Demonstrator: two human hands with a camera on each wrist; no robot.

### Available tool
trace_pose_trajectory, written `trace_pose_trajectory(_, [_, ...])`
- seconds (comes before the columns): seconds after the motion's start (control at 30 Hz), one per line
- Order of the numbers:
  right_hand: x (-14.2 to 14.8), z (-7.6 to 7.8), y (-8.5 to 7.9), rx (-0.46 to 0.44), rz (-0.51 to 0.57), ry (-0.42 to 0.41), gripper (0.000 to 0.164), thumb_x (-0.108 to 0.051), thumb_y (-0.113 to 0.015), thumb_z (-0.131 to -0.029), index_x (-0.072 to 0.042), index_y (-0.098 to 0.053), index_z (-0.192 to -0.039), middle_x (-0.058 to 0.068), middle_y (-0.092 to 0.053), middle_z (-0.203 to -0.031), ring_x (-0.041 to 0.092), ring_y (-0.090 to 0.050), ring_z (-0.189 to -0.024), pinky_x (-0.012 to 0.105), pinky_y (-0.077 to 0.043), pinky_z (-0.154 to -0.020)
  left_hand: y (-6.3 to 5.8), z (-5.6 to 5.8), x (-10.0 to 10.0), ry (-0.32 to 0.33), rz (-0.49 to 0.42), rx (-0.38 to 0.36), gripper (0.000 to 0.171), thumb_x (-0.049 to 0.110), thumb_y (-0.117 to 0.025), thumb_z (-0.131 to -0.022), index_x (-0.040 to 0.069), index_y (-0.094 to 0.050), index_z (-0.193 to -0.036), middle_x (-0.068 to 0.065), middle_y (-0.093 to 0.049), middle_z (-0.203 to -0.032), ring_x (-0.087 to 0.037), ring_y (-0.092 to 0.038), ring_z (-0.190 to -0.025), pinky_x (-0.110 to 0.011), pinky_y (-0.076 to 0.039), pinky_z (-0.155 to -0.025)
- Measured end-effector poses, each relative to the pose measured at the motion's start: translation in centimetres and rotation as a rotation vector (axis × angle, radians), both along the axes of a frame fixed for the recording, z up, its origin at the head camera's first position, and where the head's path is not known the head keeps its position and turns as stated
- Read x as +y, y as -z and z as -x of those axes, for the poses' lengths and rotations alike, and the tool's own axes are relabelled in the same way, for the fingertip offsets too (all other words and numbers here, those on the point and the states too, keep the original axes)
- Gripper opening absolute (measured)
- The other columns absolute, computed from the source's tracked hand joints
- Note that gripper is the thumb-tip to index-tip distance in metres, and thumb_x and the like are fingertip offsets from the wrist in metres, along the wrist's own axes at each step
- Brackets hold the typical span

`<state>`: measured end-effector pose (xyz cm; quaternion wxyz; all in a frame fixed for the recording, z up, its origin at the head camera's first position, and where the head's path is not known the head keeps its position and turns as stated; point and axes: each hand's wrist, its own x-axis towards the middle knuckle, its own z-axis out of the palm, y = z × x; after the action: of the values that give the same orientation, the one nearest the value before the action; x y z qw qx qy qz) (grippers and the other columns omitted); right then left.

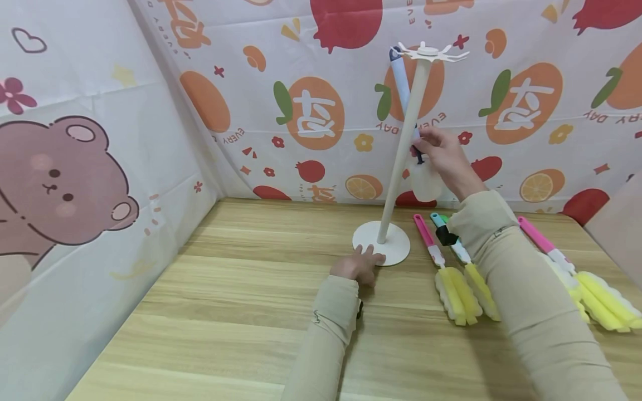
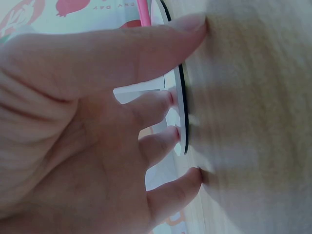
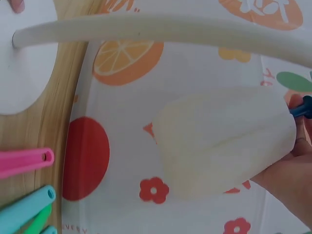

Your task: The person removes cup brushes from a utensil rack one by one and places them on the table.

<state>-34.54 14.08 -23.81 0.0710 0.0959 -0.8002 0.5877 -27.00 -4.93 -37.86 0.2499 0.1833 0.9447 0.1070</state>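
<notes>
A white stand [image 1: 405, 139] with a ring of hooks [image 1: 428, 52] on top rises from a round base [image 1: 397, 252] on the table. My left hand [image 1: 355, 265] rests on the near rim of the base, some fingertips on the disc and the thumb reaching the wood in the left wrist view. Behind the pole, my right hand [image 1: 443, 153] pinches a blue-handled sponge cup brush [image 1: 400, 78] near its neck. The brush's handle end is up at a left hook; whether it hangs there I cannot tell. Its pale sponge head [image 3: 224, 141] points down.
Several sponge brushes lie right of the base: a pink-handled one [image 1: 425, 231], a teal-handled one [image 1: 453, 242] and another pink one [image 1: 541, 236], partly behind my right sleeve [image 1: 531, 289]. A fruit-print cloth [image 1: 321, 167] stands behind the table, a bear-print one [image 1: 65, 184] at left.
</notes>
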Motion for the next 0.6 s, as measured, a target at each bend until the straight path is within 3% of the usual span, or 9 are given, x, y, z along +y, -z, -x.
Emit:
trace_pose_trajectory(0.2, [1.3, 0.0, 0.1, -0.022, -0.021, 0.020, 0.037, -0.026, -0.053, -0.090, -0.013, -0.051, -0.125, 0.012, -0.049, -0.121, 0.023, -0.048, -0.099, 0.051, -0.030, -0.097, -0.2, -0.1, 0.0, -0.005, 0.004, -0.004, 0.070, 0.012, -0.066, -0.077, 0.030, -0.035, -0.137, -0.001, -0.013, -0.150, -0.022, -0.004, -0.133, -0.051, -0.031, -0.098])
trace_pose_trajectory(0.6, [3.1, -0.3, 0.4, -0.064, -0.061, 0.040, 0.038, -0.030, -0.052, -0.091, -0.009, -0.049, -0.123, 0.008, -0.053, -0.109, 0.024, -0.049, -0.101, 0.051, -0.029, -0.097, -0.3, -0.1, 0.0, -0.022, -0.004, -0.024, 0.069, 0.012, -0.065, -0.078, 0.033, -0.036, -0.137, 0.002, -0.010, -0.151, -0.020, -0.003, -0.133, -0.051, -0.034, -0.095])
